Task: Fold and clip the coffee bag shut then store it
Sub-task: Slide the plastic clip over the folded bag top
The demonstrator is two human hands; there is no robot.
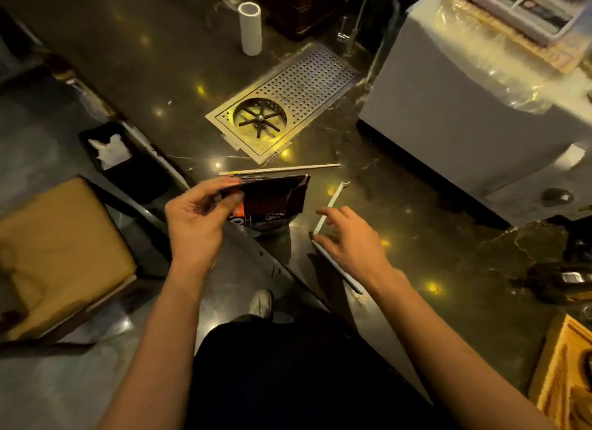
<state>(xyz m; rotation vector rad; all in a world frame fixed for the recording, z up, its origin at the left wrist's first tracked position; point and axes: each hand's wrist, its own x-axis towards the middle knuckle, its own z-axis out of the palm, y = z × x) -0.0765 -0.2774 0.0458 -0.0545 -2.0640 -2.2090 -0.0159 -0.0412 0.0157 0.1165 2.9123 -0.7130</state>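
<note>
Dark marble tabletop (179, 77) carries everything. Left hand (195, 219) pinches the soft, crinkly coffee bag (272, 199) at its folded top. Right hand (355, 240), open and empty, hovers over the stiff white clip (331, 202) beside the bag.

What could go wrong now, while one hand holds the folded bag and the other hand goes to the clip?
1. The left hand pinches only one end of the coffee bag; the fold's free end may spring open.
2. The right hand is reaching for the white clip near the counter edge and might knock it off.
</note>
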